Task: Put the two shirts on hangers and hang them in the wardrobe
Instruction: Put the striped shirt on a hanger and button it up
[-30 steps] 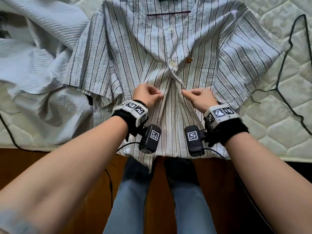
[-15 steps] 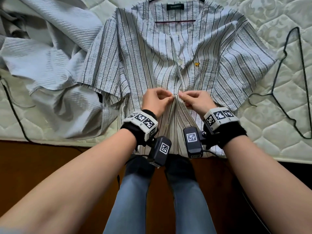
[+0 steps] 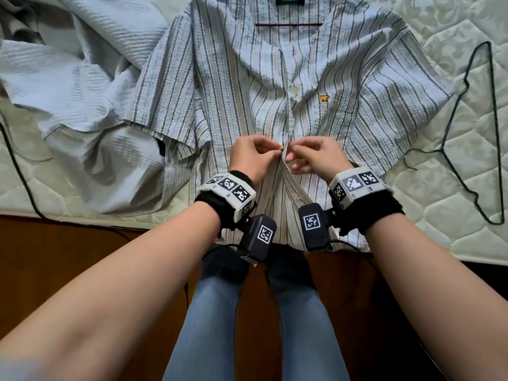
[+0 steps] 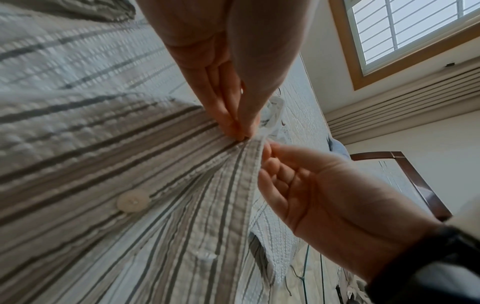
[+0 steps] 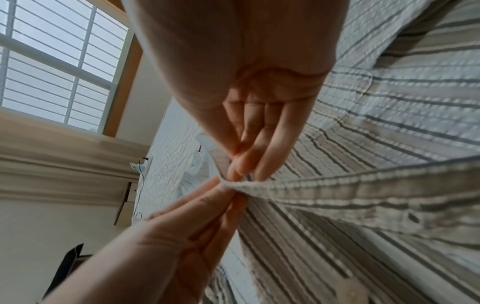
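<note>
1. Two hands meet at the middle of the striped short-sleeved shirt (image 3: 225, 86), which lies flat on the pale green quilted mattress (image 3: 450, 28) with its front facing up.
2. The left hand (image 3: 251, 158) pinches one front edge of the striped shirt between thumb and fingers (image 4: 233, 121).
3. The right hand (image 3: 320, 156) pinches the other front edge just beside it (the two sets of fingertips almost touch), with its other fingers (image 5: 270, 135) curled in.
4. One cream round button (image 3: 294, 90) higher up on the shirt is done up, and a small yellow bear (image 3: 324, 98) is stitched near it.
5. A thin dark hanger bar (image 3: 288, 24) shows inside the shirt's neck.
6. The plain light blue crinkled shirt (image 3: 71, 86) lies bunched up on the mattress, touching the striped shirt's sleeve on the left.
7. A thin black wire hanger (image 3: 492, 133) lies on the mattress to the right, apart from the striped shirt.
8. A window (image 4: 415, 26) shows in the wrist views.
</note>
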`<state>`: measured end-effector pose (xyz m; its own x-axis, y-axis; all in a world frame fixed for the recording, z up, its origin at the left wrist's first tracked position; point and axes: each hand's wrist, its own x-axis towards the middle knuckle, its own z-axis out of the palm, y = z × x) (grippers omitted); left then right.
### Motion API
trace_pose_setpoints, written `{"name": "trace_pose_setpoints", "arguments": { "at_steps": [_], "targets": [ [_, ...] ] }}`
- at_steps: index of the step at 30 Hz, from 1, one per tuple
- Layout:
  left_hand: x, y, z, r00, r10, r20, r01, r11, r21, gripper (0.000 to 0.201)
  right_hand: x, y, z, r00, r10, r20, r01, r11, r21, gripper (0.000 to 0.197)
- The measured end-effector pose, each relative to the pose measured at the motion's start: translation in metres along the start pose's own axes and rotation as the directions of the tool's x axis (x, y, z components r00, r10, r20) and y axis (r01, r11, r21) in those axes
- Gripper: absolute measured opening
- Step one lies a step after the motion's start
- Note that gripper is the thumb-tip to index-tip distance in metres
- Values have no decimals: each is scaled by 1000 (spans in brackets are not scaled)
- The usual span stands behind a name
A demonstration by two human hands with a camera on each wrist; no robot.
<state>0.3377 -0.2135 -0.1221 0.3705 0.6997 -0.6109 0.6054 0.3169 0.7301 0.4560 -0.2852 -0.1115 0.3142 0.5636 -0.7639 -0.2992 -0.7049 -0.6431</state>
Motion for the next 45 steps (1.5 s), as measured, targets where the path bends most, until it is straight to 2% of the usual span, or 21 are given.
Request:
{"name": "trace_pose_setpoints", "arguments": {
  "at_steps": [4,7,10,13,17,22,27,31,35,39,43,45],
  "targets": [
    [-3,7,3,997,37,73,-36,999,-22,13,2,6,-3,999,-37,-19,37,999,-32,21],
    [-1,9,2,993,40,107,-37,999,-23,24,3,7,-6,995,-94,-43,87,987,-137,20],
    [1,11,4,992,46,114,-50,998,33,26,3,7,-6,986,-157,-49,143,965,-222,24],
    [3,13,5,995,28,94,-31,999,35,10,5,7,-5,985,-164,-58,150,970,-191,25],
    [4,10,6,995,-3,97,3,1000,2,24,6,7,-5,986,-164,-24,156,970,-185,24],
    [7,5,6,994,-64,84,72,994,-87,25,6,6,-6,984,-177,-10,172,965,-198,18],
    [6,0,6,992,-54,114,69,989,-131,26,6,9,-8,989,-145,-6,143,980,-139,16],
    [4,-3,3,987,-32,158,64,978,-200,26,7,7,-10,995,-84,60,92,983,-158,18],
    [4,-4,7,993,-26,118,44,987,-153,29,6,11,-9,997,-11,74,16,997,-72,25],
    [1,-13,11,998,-50,35,53,994,-95,24,1,28,-8,1000,-7,21,11,983,-182,23],
    [-10,-37,7,988,-143,57,146,988,-58,21,-15,55,-15,999,13,52,6,934,-357,24],
    [-16,-52,6,983,-171,74,171,985,-1,20,-23,68,-17,999,18,46,1,927,-375,24]
  ]
}}
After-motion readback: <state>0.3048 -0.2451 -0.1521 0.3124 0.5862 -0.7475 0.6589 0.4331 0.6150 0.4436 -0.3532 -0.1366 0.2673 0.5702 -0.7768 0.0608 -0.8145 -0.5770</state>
